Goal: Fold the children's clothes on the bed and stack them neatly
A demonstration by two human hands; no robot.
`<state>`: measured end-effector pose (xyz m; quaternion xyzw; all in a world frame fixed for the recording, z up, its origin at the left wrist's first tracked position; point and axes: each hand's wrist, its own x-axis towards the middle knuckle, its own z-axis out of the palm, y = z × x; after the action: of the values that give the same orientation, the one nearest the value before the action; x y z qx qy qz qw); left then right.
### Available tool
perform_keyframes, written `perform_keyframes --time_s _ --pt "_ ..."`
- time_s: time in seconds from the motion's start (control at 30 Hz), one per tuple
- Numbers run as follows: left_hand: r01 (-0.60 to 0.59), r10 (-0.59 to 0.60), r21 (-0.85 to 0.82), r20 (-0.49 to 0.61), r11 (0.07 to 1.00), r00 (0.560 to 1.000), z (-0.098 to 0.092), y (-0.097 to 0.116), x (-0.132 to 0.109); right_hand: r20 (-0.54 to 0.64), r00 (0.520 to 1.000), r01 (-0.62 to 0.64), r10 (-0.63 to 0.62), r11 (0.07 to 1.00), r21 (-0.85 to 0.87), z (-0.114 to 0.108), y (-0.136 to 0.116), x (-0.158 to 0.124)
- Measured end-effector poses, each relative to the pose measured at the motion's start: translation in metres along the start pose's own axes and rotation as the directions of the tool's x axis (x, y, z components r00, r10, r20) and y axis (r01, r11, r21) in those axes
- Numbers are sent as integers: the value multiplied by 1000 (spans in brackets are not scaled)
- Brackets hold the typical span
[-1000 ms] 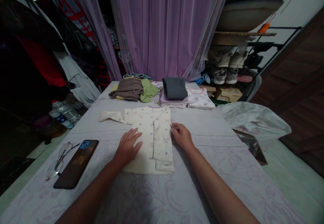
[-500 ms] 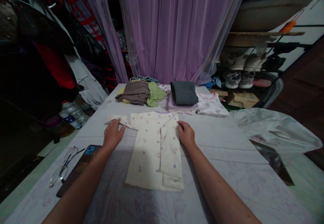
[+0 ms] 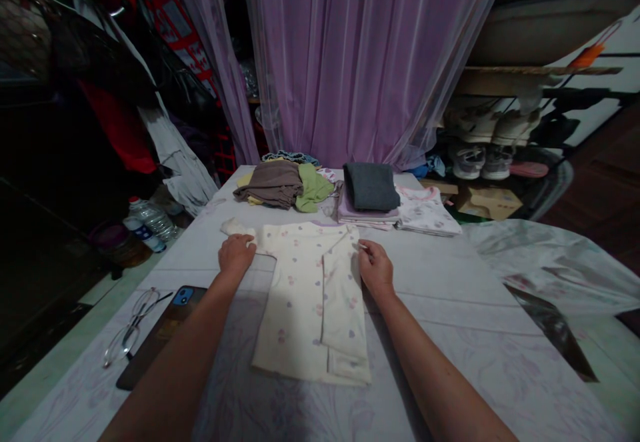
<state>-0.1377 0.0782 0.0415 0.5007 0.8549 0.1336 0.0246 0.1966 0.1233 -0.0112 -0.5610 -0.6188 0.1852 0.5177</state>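
Note:
A small cream long-sleeved shirt (image 3: pixel 300 289) with purple hearts and pink prints lies spread on the cloth-covered table. Its right-side sleeve (image 3: pixel 343 295) is folded down over the body, cuff near the hem. My left hand (image 3: pixel 237 253) is closed on the other sleeve, which still points out to the left, its end (image 3: pixel 231 226) showing past my fingers. At the opposite edge, just below the shoulder, my right hand (image 3: pixel 376 267) pinches the folded side between thumb and fingers.
Behind the shirt sit a loose heap of brown and green clothes (image 3: pixel 273 185), a folded dark grey garment (image 3: pixel 371 187) on a stack, and folded white clothes (image 3: pixel 427 212). Glasses (image 3: pixel 131 329) and a phone (image 3: pixel 165 332) lie by my left forearm. A purple curtain (image 3: pixel 345 62) hangs behind.
My left hand has curled its fingers round the sleeve and shifted slightly toward the shirt's body, bunching the sleeve a little. My right hand stays at the same edge. The view has shifted slightly.

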Motion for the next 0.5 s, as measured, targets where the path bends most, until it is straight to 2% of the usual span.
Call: perform_keyframes --time_s 0.07,0.13,0.23,0.3,0.4,0.47,0.5 --pt "8 -10 -84 -27 996 1000 1 -2 3 23 1000 -11 11 999 32 -1 -12 -1" --pt "-5 -18 -222 -101 975 995 2 -1 1 74 997 -41 35 996 80 0 -27 -1" --pt "-195 92 -359 -284 913 954 2 11 -12 220 971 -137 91 969 204 9 -55 0" --pt "-377 258 -339 -346 862 902 -1 29 -26 344 930 -239 125 919 312 21 -76 4" --pt "-598 527 -289 -290 748 799 -5 60 -46 518 835 -447 185 777 443 41 -104 12" --pt "-699 652 -284 -254 656 715 -6 76 -56 565 787 -546 249 707 450 53 -115 17" --pt "-731 693 -291 -240 617 680 -5 80 -60 554 779 -573 294 692 439 57 -118 19"
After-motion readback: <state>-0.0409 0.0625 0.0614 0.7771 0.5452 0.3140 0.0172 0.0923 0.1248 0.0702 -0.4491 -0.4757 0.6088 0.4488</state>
